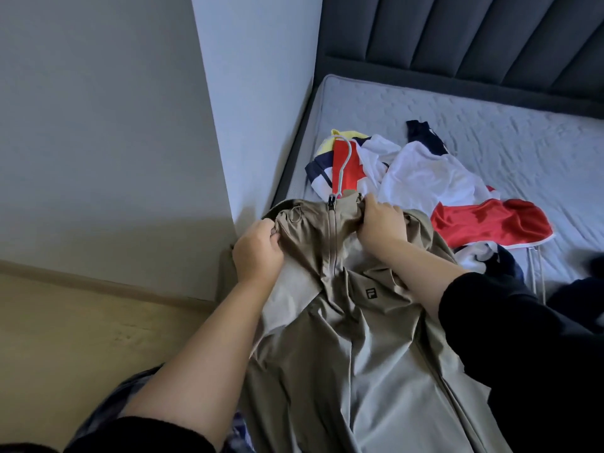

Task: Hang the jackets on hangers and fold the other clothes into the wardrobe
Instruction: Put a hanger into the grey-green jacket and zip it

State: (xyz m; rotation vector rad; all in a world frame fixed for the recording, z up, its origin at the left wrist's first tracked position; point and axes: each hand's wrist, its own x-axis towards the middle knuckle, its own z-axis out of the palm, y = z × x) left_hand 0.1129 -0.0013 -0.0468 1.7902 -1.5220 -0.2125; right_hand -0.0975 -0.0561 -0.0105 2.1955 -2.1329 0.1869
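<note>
Item: taupe jacket point(353, 322), zipped to the collar, small dark logo point(370, 293) on the chest. It lies front-up across the near corner of the mattress point(490, 125), collar pointing at the clothes pile and lower part running out of the bottom of the view.

Hanger point(343, 165): pale grey. Its hook sticks out of the collar opening just above the zip pull point(331, 201) and lies over the pile; the rest is hidden inside the jacket.

Left hand point(258, 253): fingers curled, bunching and pinching the jacket fabric at the shoulder left of the collar.

Right hand point(382, 223): fingers curled over the collar just right of the zip, gripping it.

Clothes pile point(425, 171): loose white, red and navy garments on the mattress beyond the collar, with a yellow piece point(330, 142) at the far left and a red garment point(490, 223) beside the right hand.

Surroundings: dark padded headboard point(457, 37) behind the mattress, pale wall point(98, 125) at left, wooden floor point(65, 338) below it.
</note>
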